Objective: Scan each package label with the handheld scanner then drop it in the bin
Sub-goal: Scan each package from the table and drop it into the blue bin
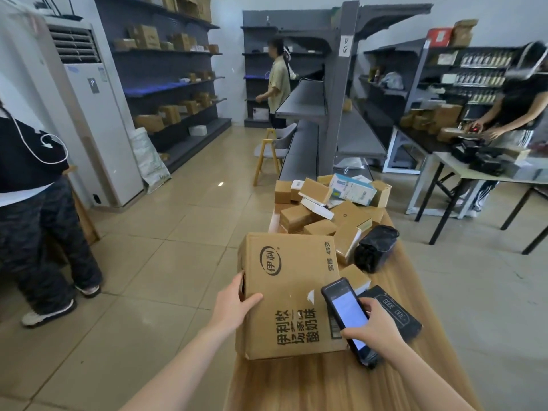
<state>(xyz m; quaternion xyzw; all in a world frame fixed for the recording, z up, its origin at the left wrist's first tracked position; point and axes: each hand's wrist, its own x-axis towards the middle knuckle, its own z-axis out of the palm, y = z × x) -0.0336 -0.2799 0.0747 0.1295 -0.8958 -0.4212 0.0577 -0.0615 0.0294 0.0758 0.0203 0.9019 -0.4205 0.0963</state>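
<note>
Cardboard box [290, 292] in left hand [234, 304]; right hand [370, 330] grips one scanner [345, 312].

At my ten o'clock stands a tall white air conditioner [100, 129], a white sack [149, 161] just beside it. At twelve, a wooden-legged chair [283, 136] sits by grey shelving [338, 114].

left hand [234, 304] grips carton [289, 295] | right hand [372, 327] holds scanner [345, 315]
</note>
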